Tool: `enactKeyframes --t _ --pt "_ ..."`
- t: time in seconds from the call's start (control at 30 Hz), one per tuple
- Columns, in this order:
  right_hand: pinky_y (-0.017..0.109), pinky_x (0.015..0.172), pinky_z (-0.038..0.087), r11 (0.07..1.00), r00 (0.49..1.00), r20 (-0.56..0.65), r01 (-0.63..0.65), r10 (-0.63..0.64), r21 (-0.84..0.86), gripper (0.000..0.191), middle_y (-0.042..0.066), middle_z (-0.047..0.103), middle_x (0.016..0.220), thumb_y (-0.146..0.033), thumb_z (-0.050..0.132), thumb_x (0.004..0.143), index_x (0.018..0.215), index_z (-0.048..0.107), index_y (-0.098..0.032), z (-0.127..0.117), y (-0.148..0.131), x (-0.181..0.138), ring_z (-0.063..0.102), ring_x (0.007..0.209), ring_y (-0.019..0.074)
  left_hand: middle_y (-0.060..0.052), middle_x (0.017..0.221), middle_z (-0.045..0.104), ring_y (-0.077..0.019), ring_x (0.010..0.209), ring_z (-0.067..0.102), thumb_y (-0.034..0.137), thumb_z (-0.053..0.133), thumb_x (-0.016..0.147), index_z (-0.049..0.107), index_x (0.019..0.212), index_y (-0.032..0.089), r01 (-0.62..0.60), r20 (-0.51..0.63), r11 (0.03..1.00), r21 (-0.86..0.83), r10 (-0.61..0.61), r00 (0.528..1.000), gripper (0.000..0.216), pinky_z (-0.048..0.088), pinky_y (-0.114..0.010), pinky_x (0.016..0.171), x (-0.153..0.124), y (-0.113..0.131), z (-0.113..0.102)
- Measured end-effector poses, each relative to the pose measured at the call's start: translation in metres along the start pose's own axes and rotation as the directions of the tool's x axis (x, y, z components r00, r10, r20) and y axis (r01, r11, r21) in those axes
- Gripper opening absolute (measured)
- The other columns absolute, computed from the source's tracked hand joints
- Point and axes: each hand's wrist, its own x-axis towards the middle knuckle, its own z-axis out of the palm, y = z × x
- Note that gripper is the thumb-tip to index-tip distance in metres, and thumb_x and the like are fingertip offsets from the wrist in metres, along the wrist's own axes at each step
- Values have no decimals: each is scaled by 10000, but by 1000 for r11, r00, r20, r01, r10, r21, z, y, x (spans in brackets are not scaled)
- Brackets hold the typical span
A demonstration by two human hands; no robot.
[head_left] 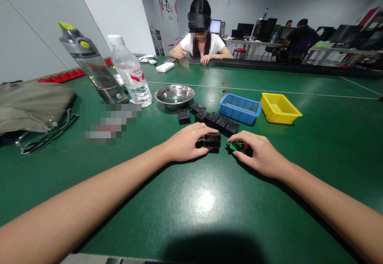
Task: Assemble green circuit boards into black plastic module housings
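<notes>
Near the middle of the green table, my left hand grips a black plastic box between thumb and fingers. Just right of it, my right hand pinches a small green circuit board by its edges. A narrow gap separates the board from the box. Behind my hands, several similar black boxes stand in a slanting row. A lone black piece sits left of that row. The inside of the held box is not visible.
A steel bowl, a blue bin and a yellow bin stand beyond the boxes. To the left are a water bottle, a grey bottle, glasses and a bag. Another person sits opposite.
</notes>
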Motion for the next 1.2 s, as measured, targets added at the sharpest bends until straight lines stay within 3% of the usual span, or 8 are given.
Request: enactKeyframes --t 1.2 --pt "331 833 554 1000 1000 -3 3 -3 -14 268 81 716 1082 -136 616 874 1137 620 -189 1 2 -1 677 933 198 -97 1082 693 -234 1014 652 244 643 856 608 1269 162 -22 -2 1000 -2 22 1000 423 523 -368 919 2 0 1"
